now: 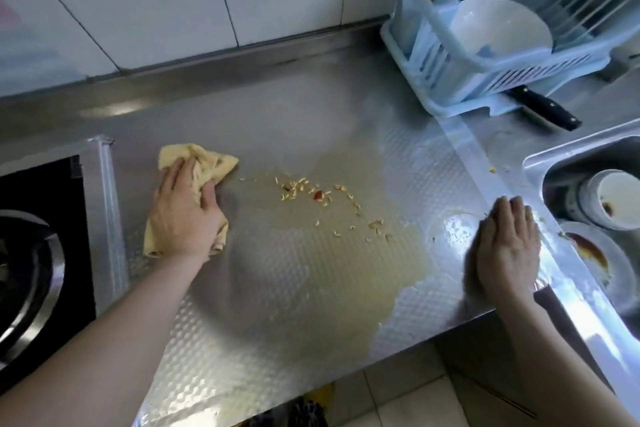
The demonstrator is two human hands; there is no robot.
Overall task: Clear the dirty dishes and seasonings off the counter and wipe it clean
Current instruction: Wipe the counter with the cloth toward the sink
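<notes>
On worktop [277, 288], left side: left hand [185, 215] presses flat on crumpled yellow cloth [201, 163]. Food scraps [304, 187] and spill just right of cloth. Right hand [507, 246] flat, fingers straight, holding nothing, beside sink [540, 163] with dirty dishes [616, 198].

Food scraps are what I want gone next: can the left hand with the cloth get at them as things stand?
Probably yes. The left hand presses the cloth just beside the scraps, and only bare wet counter lies between.

Head-mounted, wide-angle, looking steeply down and forward at the table [311, 135], pretty close; wall up top, floor at bottom.
</notes>
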